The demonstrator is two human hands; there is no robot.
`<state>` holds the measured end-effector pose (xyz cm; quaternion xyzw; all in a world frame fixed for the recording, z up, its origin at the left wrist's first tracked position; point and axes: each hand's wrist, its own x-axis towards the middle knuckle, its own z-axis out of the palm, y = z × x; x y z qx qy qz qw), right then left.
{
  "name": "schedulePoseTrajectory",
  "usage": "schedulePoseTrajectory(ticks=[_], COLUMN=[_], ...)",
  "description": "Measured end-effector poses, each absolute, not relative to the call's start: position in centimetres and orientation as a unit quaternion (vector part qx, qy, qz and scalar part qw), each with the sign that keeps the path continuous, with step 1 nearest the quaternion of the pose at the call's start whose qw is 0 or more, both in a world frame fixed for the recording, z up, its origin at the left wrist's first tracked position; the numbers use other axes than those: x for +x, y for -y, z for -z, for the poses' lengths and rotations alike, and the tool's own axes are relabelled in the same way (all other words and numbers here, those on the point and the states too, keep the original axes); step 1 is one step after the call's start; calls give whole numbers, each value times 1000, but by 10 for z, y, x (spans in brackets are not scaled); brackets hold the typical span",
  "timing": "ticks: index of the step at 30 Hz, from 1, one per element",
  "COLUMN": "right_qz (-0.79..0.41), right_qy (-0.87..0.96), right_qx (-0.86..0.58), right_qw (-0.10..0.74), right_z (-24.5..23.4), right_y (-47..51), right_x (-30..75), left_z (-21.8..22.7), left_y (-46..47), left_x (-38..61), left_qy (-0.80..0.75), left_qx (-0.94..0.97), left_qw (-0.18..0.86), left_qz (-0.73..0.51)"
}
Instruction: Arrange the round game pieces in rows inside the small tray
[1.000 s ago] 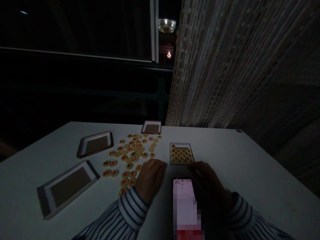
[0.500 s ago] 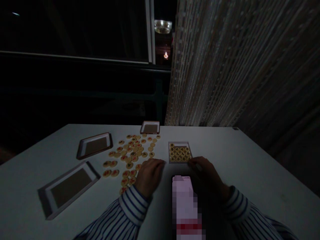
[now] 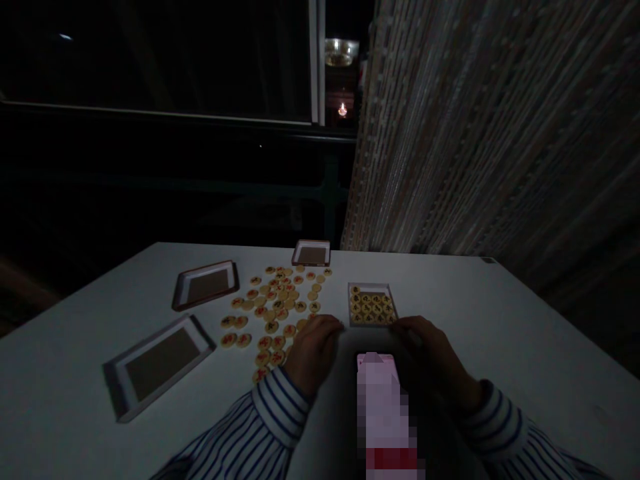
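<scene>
My left hand (image 3: 316, 348) rests knuckles up on the white table (image 3: 500, 333), its fingers curled at the near edge of a loose spread of round yellow game discs (image 3: 277, 303) with red or black marks. My right hand (image 3: 431, 353) lies on the table just in front of a small square box (image 3: 373, 305) filled with a grid of discs, fingers bent towards its near rim. Whether either hand holds a disc is hidden in the dark. A lit phone (image 3: 383, 400) lies between my wrists.
Three shallow box lids lie on the table: one near left (image 3: 159, 363), one further back left (image 3: 206, 283), a small one at the far edge (image 3: 311, 253). A beaded curtain (image 3: 475, 133) hangs at the right; a dark window is behind.
The view has shifted slightly, so everything sits a little further right in the frame. My right hand has edged up towards the filled box; the left hand stays by the loose discs.
</scene>
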<state>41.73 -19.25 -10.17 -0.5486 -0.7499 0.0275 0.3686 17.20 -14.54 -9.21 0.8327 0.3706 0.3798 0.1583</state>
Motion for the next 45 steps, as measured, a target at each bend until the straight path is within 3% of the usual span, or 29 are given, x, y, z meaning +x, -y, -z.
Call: schedulePoseTrajectory(ticks=[8, 17, 24, 28, 37, 45], right_qz=[-26, 41, 60, 39, 0, -28], right_qy=[714, 700, 715, 750, 822, 835], right_qx=[-575, -560, -545, -540, -548, -545], right_qw=[399, 441, 433, 379, 156, 68], right_z=[81, 22, 2, 7, 25, 49], right_y=[191, 162, 135, 113, 50, 5], right_x=[421, 426, 412, 403, 365, 335], left_z=[80, 31, 16, 15, 31, 42], left_y=[139, 102, 61, 45, 25, 23], left_x=[165, 152, 158, 161, 155, 150], left_qy=[-410, -463, -466, -471, -507, -528], left_qx=[806, 798, 798, 805, 822, 818], left_qw=[172, 147, 152, 149, 116, 102], left_qz=[-392, -356, -350, -328, -232, -201])
